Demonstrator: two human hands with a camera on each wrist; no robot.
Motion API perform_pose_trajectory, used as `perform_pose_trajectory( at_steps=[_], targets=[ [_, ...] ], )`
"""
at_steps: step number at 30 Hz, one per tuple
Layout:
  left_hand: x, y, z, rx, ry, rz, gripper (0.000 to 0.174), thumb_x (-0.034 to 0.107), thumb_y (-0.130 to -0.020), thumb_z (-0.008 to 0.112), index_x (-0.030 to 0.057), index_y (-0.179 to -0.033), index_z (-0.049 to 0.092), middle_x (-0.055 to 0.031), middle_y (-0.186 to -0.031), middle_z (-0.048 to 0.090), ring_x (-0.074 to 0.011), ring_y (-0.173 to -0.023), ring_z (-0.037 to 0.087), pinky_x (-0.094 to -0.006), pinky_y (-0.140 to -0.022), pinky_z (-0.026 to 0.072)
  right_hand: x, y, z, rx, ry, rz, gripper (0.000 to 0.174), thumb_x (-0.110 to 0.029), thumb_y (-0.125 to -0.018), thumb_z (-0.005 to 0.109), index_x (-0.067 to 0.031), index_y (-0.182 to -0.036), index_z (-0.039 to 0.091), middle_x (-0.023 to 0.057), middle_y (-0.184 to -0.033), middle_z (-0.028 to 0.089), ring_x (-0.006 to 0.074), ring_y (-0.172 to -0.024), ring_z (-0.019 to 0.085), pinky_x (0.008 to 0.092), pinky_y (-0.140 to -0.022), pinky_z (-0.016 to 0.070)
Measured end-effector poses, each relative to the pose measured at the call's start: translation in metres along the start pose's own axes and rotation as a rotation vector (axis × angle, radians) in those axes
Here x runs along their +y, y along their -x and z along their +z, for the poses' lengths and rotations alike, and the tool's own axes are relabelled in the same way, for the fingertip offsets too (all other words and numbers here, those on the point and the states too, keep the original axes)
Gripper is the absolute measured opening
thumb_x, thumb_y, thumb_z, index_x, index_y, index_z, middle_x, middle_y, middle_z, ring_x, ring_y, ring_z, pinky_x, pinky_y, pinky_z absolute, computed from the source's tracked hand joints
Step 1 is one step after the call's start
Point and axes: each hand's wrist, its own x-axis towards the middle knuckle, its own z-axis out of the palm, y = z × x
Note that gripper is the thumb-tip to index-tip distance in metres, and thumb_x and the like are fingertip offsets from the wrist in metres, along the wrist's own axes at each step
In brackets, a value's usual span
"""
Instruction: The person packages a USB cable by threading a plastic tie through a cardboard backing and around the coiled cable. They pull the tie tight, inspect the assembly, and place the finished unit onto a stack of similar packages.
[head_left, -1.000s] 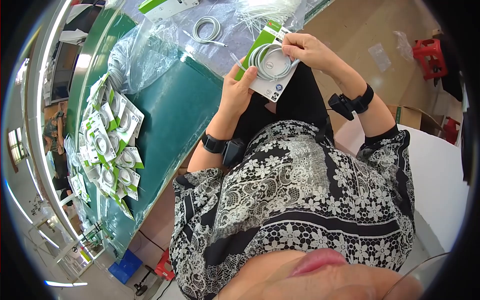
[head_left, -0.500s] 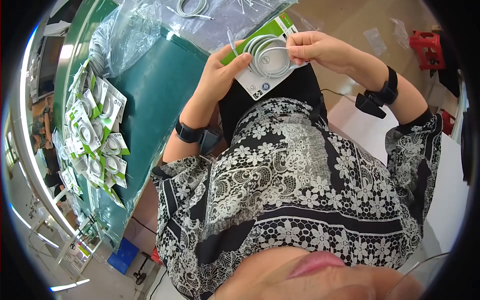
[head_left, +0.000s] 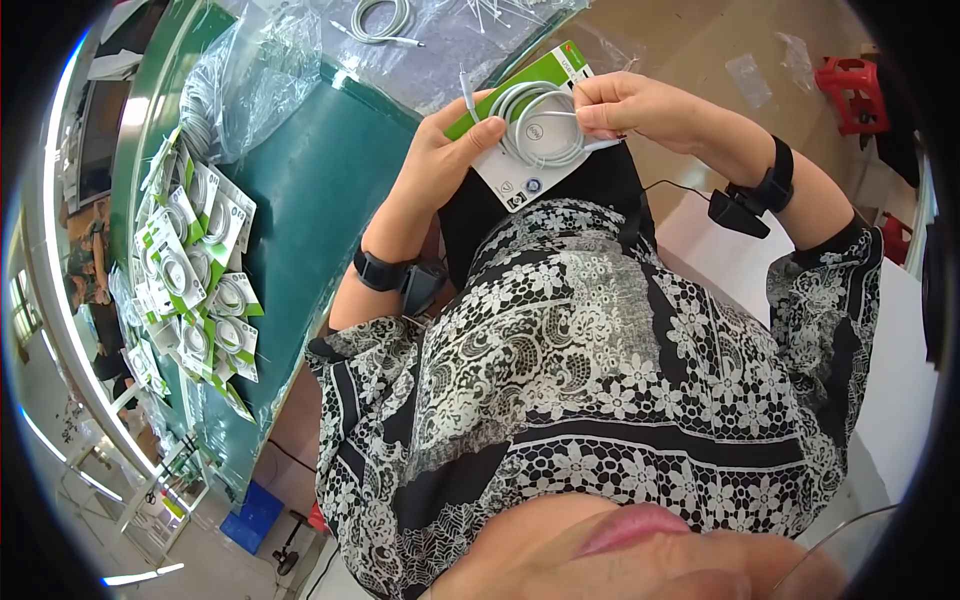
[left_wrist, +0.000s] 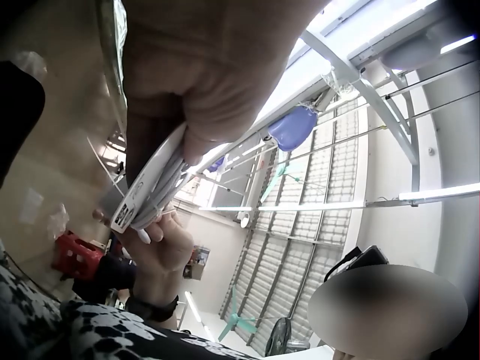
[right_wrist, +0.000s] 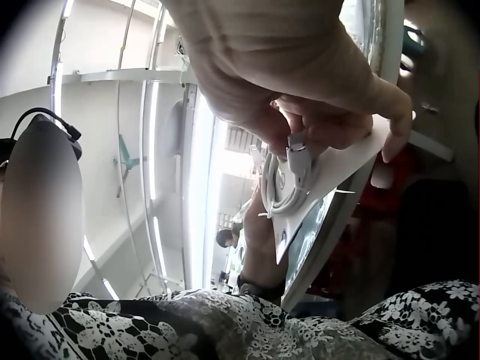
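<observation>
A green-and-white packaging card (head_left: pixel 487 170) is held tilted above the lap, with a coiled white charging cable (head_left: pixel 510 147) lying against its face. My left hand (head_left: pixel 440 155) grips the card and coil at their left side, thumb in front. One cable plug (head_left: pixel 466 83) sticks up beside that hand. At the right side, my right hand (head_left: pixel 640 112) pinches with thumb and fingers where a strand of the coil leads. The other plug (right_wrist: pixel 298 161) hangs just under those fingers in the right wrist view. Thin white tie ends (right_wrist: pixel 345 192) poke out from the coil.
Several carded cables (head_left: pixel 180 265) lie heaped on the green table (head_left: pixel 290 190) to the left. Another coiled cable (head_left: pixel 380 20) rests on plastic sheeting at the back, near loose white ties (head_left: pixel 490 12). A clear bag (head_left: pixel 262 85) lies alongside. A red stool (head_left: pixel 850 95) stands on the floor at right.
The view has shifted, and both forearms have spread a little apart. The right fingers have moved slightly at the coil's right side; the left hand keeps its grip on the card.
</observation>
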Motion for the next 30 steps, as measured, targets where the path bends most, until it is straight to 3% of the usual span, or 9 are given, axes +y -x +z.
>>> perform_pose_trajectory(
  at_steps=[5,9,12,17,20,21,24,30],
  targets=[
    [-0.001,0.001,-0.001,-0.005,-0.007,-0.002,0.04,0.022,-0.091,0.063,-0.002,-0.122,0.055,-0.0033,-0.098,0.064,-0.0084,-0.087,0.059,-0.0234,-0.076,0.0487,-0.007,0.004,0.003,-0.015,0.047,0.038,0.021,-0.024,-0.092,0.056,-0.0086,-0.079,0.052,-0.0064,-0.067,0.044,0.0035,-0.065,0.041,0.019,-0.059,0.0317],
    [-0.004,-0.001,-0.006,0.03,0.037,-0.001,0.039,0.021,-0.091,0.062,-0.0012,-0.123,0.054,-0.0039,-0.099,0.064,-0.0095,-0.087,0.06,-0.0243,-0.076,0.0494,-0.014,0.005,0.01,0.101,0.294,-0.02,0.013,-0.015,-0.089,0.059,-0.0052,-0.083,0.054,-0.0029,-0.072,0.049,0.0067,-0.069,0.047,0.0206,-0.062,0.0376],
    [-0.007,-0.002,-0.006,0.049,0.108,-0.035,0.039,0.02,-0.091,0.062,-0.0004,-0.124,0.053,-0.0042,-0.1,0.063,-0.0104,-0.088,0.06,-0.0248,-0.076,0.0498,-0.011,-0.002,0.01,0.397,0.935,-0.763,0.012,-0.005,-0.082,0.063,-0.0039,-0.092,0.057,0.0033,-0.087,0.055,0.0146,-0.078,0.055,0.0264,-0.067,0.0449],
    [-0.013,-0.004,-0.003,-0.001,0.224,-0.096,0.042,0.018,-0.091,0.063,0.0002,-0.126,0.049,-0.0048,-0.103,0.062,-0.0117,-0.09,0.061,-0.0257,-0.077,0.0505,-0.01,-0.017,0.02,0.534,0.897,-0.722,0.026,0.001,-0.074,0.066,-0.0057,-0.098,0.059,0.0067,-0.101,0.055,0.0225,-0.089,0.057,0.0327,-0.074,0.0483],
    [-0.02,-0.003,0.0,-0.043,0.251,-0.093,0.041,0.017,-0.091,0.063,-0.0001,-0.126,0.049,-0.0052,-0.103,0.062,-0.0119,-0.09,0.06,-0.0263,-0.076,0.0507,-0.004,-0.03,0.01,0.272,0.906,-0.719,0.029,-0.001,-0.073,0.068,-0.0082,-0.101,0.061,0.0067,-0.102,0.055,0.0247,-0.095,0.056,0.035,-0.079,0.0479],
    [-0.021,-0.003,0.0,-0.058,0.26,-0.093,0.04,0.017,-0.091,0.063,-0.0002,-0.125,0.049,-0.0054,-0.103,0.062,-0.0119,-0.09,0.06,-0.0266,-0.076,0.0508,-0.005,-0.032,0.01,0.274,0.91,-0.724,0.029,-0.001,-0.073,0.068,-0.0082,-0.101,0.061,0.0067,-0.102,0.055,0.0247,-0.095,0.056,0.035,-0.079,0.0479],
    [-0.021,-0.003,0.001,-0.07,0.273,-0.081,0.038,0.019,-0.092,0.061,-0.0006,-0.123,0.051,-0.0057,-0.103,0.062,-0.0118,-0.089,0.06,-0.0268,-0.076,0.0509,-0.006,-0.037,0.013,0.306,1.064,-0.97,0.028,-0.003,-0.074,0.069,-0.0087,-0.1,0.061,0.006,-0.099,0.054,0.0249,-0.097,0.055,0.0351,-0.081,0.0469],
    [-0.019,-0.005,0.007,-0.009,0.356,-0.034,0.037,0.029,-0.098,0.05,-0.001,-0.118,0.053,-0.0059,-0.102,0.062,-0.0116,-0.088,0.06,-0.0258,-0.074,0.0508,-0.009,-0.038,0.014,0.301,1.069,-0.946,0.026,-0.007,-0.074,0.069,-0.0094,-0.098,0.061,0.0054,-0.098,0.054,0.0247,-0.096,0.054,0.0356,-0.081,0.0463]
  ],
)
